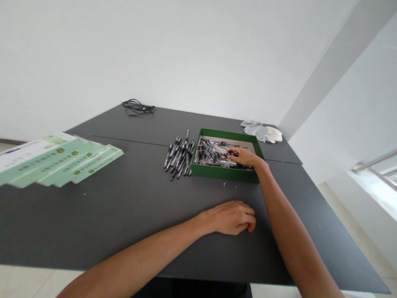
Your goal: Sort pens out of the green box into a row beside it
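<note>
A green open-topped box [223,171] holds many clear-barrelled pens with black ends [212,151]. My right hand [243,156] reaches over the box's right side, its fingers pinched on a pen among the others; the fingertips are partly hidden by the pens. Left of the box, touching or nearly touching its wall, lies a loose heap of similar pens [179,159]. Nearer to me, my left hand [232,217] rests palm down on the dark table with its fingers curled in and no object showing in them.
Green and white printed booklets or sheets [71,161] fan out at the left of the dark table [130,215]. A coiled black cable [138,107] lies at the back left. White gloves [273,134] and clear plastic [256,129] lie at the back right, by the wall.
</note>
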Action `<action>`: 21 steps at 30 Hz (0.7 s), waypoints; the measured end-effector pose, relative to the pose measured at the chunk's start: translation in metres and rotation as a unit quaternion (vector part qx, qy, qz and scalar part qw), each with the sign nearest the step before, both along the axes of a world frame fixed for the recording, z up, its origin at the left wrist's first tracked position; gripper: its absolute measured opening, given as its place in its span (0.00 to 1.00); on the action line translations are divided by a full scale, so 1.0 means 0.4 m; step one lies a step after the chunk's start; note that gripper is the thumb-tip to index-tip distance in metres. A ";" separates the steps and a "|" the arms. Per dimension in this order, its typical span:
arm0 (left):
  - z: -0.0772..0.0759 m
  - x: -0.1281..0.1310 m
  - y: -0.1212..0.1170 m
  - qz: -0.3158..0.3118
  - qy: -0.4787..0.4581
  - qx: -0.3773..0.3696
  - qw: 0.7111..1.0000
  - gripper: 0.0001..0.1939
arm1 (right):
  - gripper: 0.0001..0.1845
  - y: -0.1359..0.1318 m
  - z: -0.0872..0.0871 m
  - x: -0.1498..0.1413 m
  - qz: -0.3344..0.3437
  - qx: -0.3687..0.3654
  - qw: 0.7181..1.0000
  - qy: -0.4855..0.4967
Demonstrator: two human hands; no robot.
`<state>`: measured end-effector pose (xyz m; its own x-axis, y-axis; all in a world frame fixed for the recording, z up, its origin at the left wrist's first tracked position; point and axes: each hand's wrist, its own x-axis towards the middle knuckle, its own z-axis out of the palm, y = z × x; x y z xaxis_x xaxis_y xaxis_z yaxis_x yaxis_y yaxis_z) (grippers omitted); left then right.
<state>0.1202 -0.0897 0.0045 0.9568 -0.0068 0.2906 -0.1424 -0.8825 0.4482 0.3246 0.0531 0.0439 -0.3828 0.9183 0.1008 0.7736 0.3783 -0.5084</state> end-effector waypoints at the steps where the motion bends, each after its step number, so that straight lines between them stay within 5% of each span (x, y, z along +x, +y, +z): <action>1: 0.000 0.000 0.000 0.001 -0.001 0.000 1.000 0.10 | 0.18 0.001 -0.001 0.001 -0.002 0.007 1.000 0.007; 21: -0.004 0.001 0.003 -0.007 0.007 -0.008 1.000 0.11 | 0.15 0.018 0.001 0.018 -0.043 0.070 0.989 0.125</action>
